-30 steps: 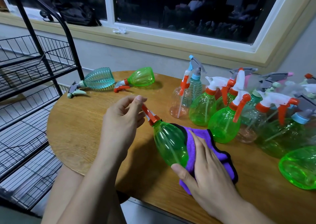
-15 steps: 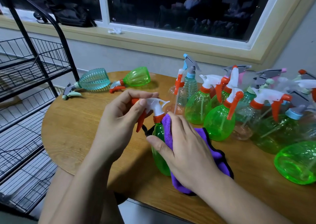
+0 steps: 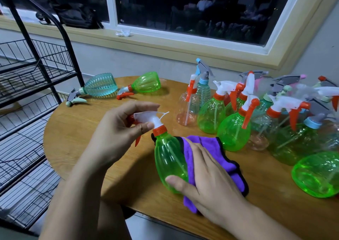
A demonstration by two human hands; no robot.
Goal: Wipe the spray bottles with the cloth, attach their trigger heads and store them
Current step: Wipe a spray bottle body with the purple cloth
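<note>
**Cloth hand slides down the bottle**

Since half a second ago the right hand (image 3: 207,181) has slid the purple cloth (image 3: 216,151) from the neck down to the lower body of the green spray bottle (image 3: 168,159), baring its orange collar. The left hand (image 3: 117,129) still pinches the white trigger head (image 3: 148,117) between thumb and curled fingers.

At far left a black wire rack (image 3: 27,85) stands just beside the round wooden table (image 3: 82,126). Behind runs a pale wall under a dark window (image 3: 183,6), with a black bag (image 3: 77,17) on the sill.

At the back left of the table a ribbed teal bottle (image 3: 100,84) and a small green bottle (image 3: 145,83) lie on their sides, heads on, nozzles toward the rack. The held bottle tilts above the near middle, neck toward the left. The right hand clasps it through the cloth, thumb across the bare plastic, fingers close together over the fabric. To the right a crowd of standing bottles (image 3: 233,131), green, clear and teal, wear their trigger heads; dip tubes show through their walls. One more green bottle (image 3: 317,173) lies at far right.

Bare wood stretches between the left hand and the two lying bottles. The held bottle's base reaches the table's near edge, and the crowd stands close to the cloth.
</note>
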